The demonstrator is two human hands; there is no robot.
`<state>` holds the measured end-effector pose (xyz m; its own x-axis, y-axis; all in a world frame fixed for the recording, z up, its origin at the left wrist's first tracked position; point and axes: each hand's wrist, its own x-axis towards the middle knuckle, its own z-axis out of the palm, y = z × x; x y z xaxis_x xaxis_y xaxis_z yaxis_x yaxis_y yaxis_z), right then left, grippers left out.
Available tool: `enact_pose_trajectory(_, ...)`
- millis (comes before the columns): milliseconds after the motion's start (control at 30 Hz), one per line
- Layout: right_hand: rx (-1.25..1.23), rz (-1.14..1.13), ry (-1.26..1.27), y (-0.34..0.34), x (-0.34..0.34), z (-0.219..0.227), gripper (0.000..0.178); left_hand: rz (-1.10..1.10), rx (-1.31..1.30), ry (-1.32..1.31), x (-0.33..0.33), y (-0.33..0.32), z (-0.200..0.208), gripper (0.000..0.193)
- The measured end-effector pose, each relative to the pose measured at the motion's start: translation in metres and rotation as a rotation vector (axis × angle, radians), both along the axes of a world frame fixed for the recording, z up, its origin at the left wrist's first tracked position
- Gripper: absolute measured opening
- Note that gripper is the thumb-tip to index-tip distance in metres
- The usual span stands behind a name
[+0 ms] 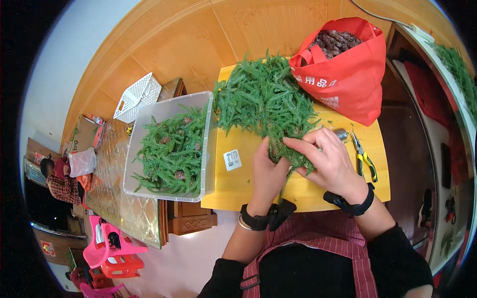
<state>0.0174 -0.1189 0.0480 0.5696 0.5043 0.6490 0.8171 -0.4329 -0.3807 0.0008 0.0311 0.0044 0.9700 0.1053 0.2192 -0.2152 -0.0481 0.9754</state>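
Near the front of the yellow table point(238, 192), both of my hands are closed on a green artificial pine sprig point(294, 155). My left hand point(268, 171) grips it from the left, and a thin stem hangs down beside the thumb. My right hand point(330, 161) pinches its needles from the right, thumb and forefinger bent together. Just beyond the hands spreads a large pile of similar pine sprigs point(263, 92). Pliers with yellow-and-black handles point(366, 166) lie right of my right hand. A small greyish item point(341, 134), partly hidden by that hand, is unclear.
A red bag point(355, 74) of pine cones point(338, 42) stands at the back right. To the left, a clear plastic bin point(211, 144) holds sprigs and cones. A white label point(231, 160) lies between. Farther left are a white basket point(139, 97), pink chair point(102, 243) and a person point(64, 184).
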Motion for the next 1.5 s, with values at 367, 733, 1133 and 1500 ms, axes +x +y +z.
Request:
enact_pose_trajectory(367,0.140,0.041,0.269,-0.014,0.002,-0.003,0.063,-0.389,-0.729,0.210,-0.010,0.006,0.008,0.028)
enact_pose_trajectory(733,0.129,-0.002,0.168,-0.020,0.004,-0.004,0.064,-0.142,0.345,-0.143,-0.002,0.009,0.010,0.050)
enact_pose_trajectory(1133,0.417,0.166,0.670,-0.024,0.000,-0.010,0.033,-0.284,-0.570,0.107,-0.009,-0.009,0.029,0.025)
enact_pose_trajectory(1500,0.502,-0.138,0.476,-0.014,0.001,-0.015,0.015,-0.256,-0.808,0.102,-0.003,-0.014,0.017,0.018)
